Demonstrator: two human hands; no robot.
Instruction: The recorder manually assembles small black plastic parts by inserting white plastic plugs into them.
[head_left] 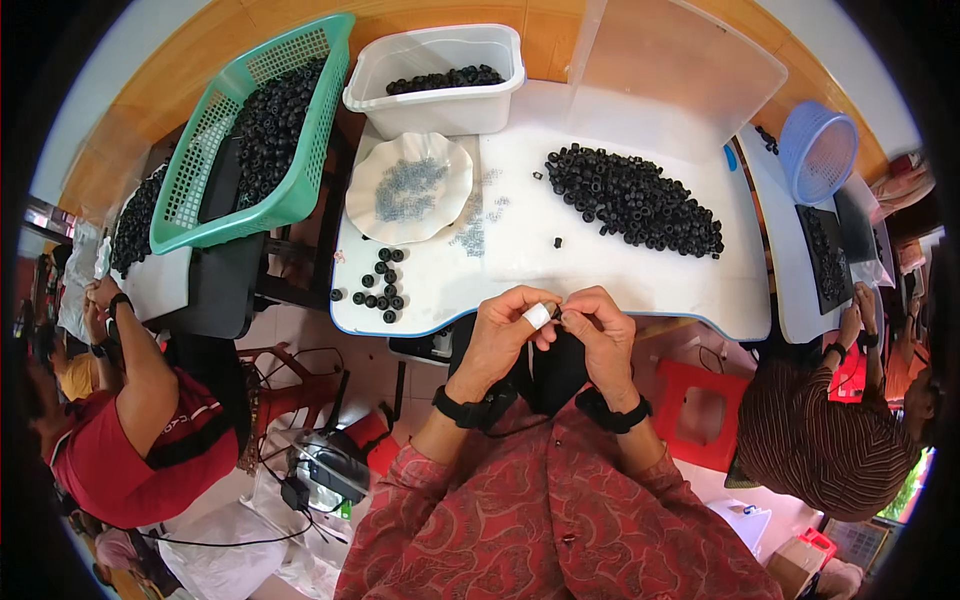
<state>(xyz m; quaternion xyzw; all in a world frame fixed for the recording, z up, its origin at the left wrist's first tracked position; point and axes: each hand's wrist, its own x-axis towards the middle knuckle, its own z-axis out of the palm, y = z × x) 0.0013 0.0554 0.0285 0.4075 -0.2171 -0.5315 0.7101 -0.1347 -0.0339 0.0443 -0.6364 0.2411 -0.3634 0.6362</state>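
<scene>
Just past the front edge of the white table, both hands meet fingertip to fingertip. A small black part [558,313] is pinched between them, mostly covered by the fingers. My left hand [498,340] is closed on it, with a white wrap [537,316] around one digit. My right hand [604,335] is also closed, its thumb and fingers pressed to the same part. Beyond the hands lies a heap of black ring-like parts [640,205]. Several loose round black parts [388,290] are scattered at the table's left front.
A scalloped cream plate [448,165] carries small translucent pieces, some spilled beside it. Behind stands a white bin [440,117] of black parts; left, a green basket [318,160]. A clear plastic sheet [690,75] rises at the back. Co-workers sit either side; a red stool [700,440] stands right.
</scene>
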